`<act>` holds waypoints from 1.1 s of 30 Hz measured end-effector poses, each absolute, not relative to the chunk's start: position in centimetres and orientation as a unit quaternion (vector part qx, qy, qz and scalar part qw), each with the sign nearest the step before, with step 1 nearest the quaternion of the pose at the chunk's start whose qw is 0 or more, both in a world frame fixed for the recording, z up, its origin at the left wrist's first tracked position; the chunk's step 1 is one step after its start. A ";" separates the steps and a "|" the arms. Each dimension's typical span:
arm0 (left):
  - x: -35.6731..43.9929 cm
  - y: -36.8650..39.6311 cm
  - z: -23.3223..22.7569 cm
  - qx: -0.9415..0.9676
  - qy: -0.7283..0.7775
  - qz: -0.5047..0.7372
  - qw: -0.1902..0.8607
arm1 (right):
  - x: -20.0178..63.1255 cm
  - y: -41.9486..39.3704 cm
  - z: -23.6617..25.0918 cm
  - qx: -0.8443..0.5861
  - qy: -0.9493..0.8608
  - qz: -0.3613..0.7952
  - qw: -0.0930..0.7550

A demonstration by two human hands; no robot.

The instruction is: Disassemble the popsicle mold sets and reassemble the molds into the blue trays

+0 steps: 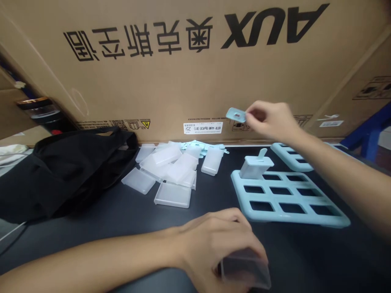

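While pinched in the right hand [270, 120], a flat blue lid [236, 114]; left hand [220, 244] around a frosted plastic cup [246, 272].

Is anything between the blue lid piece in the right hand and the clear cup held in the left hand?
Nothing visible. The right hand holds the blue lid piece up in the air; the left hand grips the clear cup low on the dark table, with open space between them.

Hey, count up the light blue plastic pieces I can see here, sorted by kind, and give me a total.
Light blue slotted trays: 2, one near and one behind the right arm.
Light blue lid held in the right hand: 1.
Light blue lids heaped by the cardboard box, too overlapped to count.
Total countable: 3.
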State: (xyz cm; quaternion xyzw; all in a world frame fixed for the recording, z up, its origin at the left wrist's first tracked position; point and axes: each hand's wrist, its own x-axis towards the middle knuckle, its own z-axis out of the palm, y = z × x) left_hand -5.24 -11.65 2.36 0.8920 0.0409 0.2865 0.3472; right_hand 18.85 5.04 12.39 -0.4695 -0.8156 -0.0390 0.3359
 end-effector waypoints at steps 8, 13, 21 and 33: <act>-5.0 -11.6 2.9 0.736 0.138 0.316 0.583 | 19.6 -7.6 12.9 -0.440 -0.742 -0.139 0.487; -4.6 -10.9 2.1 0.676 0.083 0.334 0.652 | 17.7 -11.2 9.1 -0.297 -0.862 -0.065 0.405; -4.6 -10.6 1.1 0.622 0.061 0.360 0.693 | 16.7 -11.5 7.2 -0.218 -0.900 -0.014 0.378; -5.1 -10.9 3.1 0.632 0.076 0.309 0.707 | 17.9 -11.1 7.8 -0.146 -0.940 0.004 0.308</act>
